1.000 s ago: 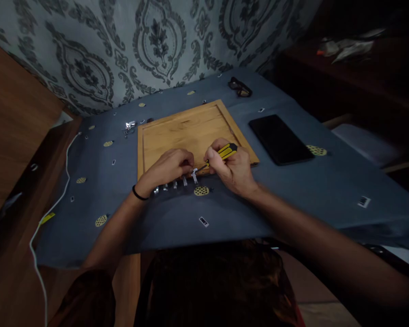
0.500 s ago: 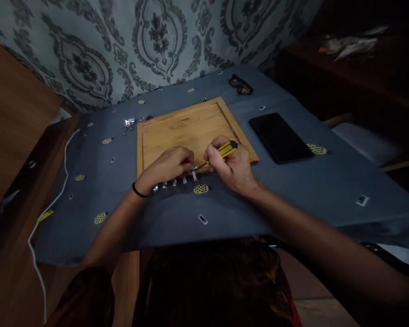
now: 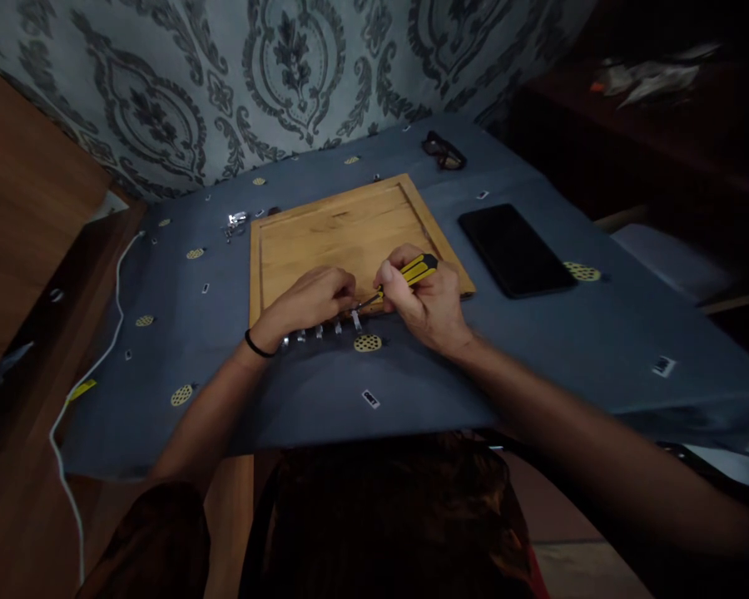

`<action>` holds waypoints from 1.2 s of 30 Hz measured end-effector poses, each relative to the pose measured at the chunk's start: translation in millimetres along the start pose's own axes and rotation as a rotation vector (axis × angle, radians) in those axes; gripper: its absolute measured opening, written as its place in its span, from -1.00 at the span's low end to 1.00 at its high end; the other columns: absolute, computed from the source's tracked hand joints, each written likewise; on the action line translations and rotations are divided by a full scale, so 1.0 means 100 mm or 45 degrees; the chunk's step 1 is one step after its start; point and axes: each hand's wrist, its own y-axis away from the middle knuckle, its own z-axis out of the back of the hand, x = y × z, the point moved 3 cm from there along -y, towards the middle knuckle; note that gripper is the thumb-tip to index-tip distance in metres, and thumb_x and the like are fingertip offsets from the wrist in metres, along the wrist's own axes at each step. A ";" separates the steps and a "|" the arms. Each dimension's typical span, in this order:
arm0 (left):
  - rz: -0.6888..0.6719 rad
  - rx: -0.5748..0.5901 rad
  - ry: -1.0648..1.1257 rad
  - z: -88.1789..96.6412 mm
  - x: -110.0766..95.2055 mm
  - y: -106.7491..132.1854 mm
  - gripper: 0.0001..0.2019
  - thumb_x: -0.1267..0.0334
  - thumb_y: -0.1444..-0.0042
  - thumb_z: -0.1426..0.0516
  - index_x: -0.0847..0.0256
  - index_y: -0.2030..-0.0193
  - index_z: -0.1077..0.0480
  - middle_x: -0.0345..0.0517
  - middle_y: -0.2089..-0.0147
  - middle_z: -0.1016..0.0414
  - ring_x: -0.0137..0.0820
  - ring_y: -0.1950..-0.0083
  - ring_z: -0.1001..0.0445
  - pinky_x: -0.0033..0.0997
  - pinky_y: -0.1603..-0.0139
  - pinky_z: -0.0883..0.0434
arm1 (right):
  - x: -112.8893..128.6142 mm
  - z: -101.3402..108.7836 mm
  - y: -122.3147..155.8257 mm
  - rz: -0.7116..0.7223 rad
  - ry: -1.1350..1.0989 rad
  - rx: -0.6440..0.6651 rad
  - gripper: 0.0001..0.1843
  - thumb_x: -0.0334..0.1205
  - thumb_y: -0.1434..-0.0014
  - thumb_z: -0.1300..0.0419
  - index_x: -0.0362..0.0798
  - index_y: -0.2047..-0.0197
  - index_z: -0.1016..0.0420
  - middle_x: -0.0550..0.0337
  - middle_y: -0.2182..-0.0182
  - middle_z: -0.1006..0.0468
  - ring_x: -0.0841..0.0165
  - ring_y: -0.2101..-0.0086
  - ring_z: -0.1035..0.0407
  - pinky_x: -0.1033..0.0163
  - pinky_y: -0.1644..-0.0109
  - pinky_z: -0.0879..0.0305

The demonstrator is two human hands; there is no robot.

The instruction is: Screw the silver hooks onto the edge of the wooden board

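Observation:
A wooden board [image 3: 337,233] with a grooved border lies on the table. Along its near edge sits a row of small shiny metal hooks [image 3: 319,332]. My right hand [image 3: 434,304] is closed around the yellow-and-black handle of a screwdriver [image 3: 419,269], whose shaft slants down to the left. The screwdriver's tip is close to the rightmost metal hook [image 3: 357,319]; whether it touches a screw is too small to tell. My left hand [image 3: 315,297] rests over the board's near edge, fingers curled and pinched beside that hook. What its fingertips hold is hidden.
Right of the board lies a dark tablet [image 3: 515,249]. Folded glasses [image 3: 443,150] are at the back. Small metal pieces [image 3: 235,221] lie left of the board on the blue patterned tablecloth [image 3: 312,408]. A white cable [image 3: 113,341] runs down the left side.
The view has shifted slightly. Both hands stay at the board's near edge, and the screwdriver keeps almost the same position and slant.

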 end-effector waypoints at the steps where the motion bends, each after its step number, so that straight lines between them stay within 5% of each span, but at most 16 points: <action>1: 0.006 0.000 0.006 -0.01 0.00 0.00 -0.84 0.30 -0.20 -0.14 0.23 0.41 -0.43 -0.20 0.42 -0.47 -0.40 0.38 -0.37 -0.37 0.28 -0.25 | 0.00 0.00 0.00 0.001 -0.002 -0.001 -0.61 0.02 -0.40 -0.05 0.02 0.43 -0.31 0.30 0.59 -0.29 0.40 0.54 -0.22 0.19 0.37 -0.14; 9: 0.019 -0.006 0.059 -0.01 0.01 0.01 -0.82 0.26 -0.21 -0.15 0.23 0.41 -0.43 -0.22 0.44 -0.46 -0.42 0.40 -0.36 -0.38 0.31 -0.20 | 0.00 0.00 0.00 -0.012 -0.014 0.005 -0.58 0.09 -0.41 -0.03 0.02 0.41 -0.32 0.32 0.60 -0.28 0.41 0.54 -0.22 0.20 0.39 -0.14; 15: -0.042 -0.151 0.019 0.18 0.01 0.11 -0.65 0.08 -0.34 -0.08 0.23 0.42 -0.42 -0.20 0.45 -0.42 -0.42 0.39 -0.35 -0.36 0.32 -0.18 | 0.00 0.00 0.00 -0.012 -0.021 0.004 -0.60 0.08 -0.40 -0.05 0.03 0.40 -0.32 0.31 0.59 -0.28 0.40 0.53 -0.23 0.19 0.39 -0.15; 18: -0.036 -0.202 0.024 0.23 -0.04 0.21 -0.67 -0.02 -0.33 -0.12 0.22 0.24 -0.48 -0.17 0.34 -0.52 -0.35 0.26 -0.45 -0.37 0.23 -0.27 | 0.00 -0.01 0.00 -0.013 -0.024 -0.001 -0.60 0.07 -0.40 -0.05 0.02 0.41 -0.31 0.32 0.59 -0.28 0.41 0.53 -0.23 0.19 0.39 -0.15; 25: 0.035 -0.265 -0.161 -0.09 -0.22 0.47 -0.23 -0.05 -0.06 -0.40 0.20 -0.31 -0.23 0.09 -0.18 -0.53 -0.02 -0.21 -0.42 -0.05 -0.18 -0.34 | 0.00 0.00 0.00 -0.022 -0.041 -0.003 -0.61 0.06 -0.40 -0.06 0.02 0.40 -0.32 0.30 0.59 -0.30 0.40 0.52 -0.25 0.19 0.38 -0.17; 36: 0.066 -0.387 -0.087 -0.27 -0.22 0.45 -0.27 0.13 -0.13 -0.38 0.19 -0.33 -0.14 0.02 -0.08 -0.56 -0.05 -0.18 -0.45 -0.05 -0.18 -0.34 | -0.01 -0.01 0.00 -0.032 -0.031 -0.003 -0.61 0.05 -0.41 -0.05 0.02 0.41 -0.31 0.29 0.58 -0.29 0.40 0.51 -0.25 0.20 0.39 -0.17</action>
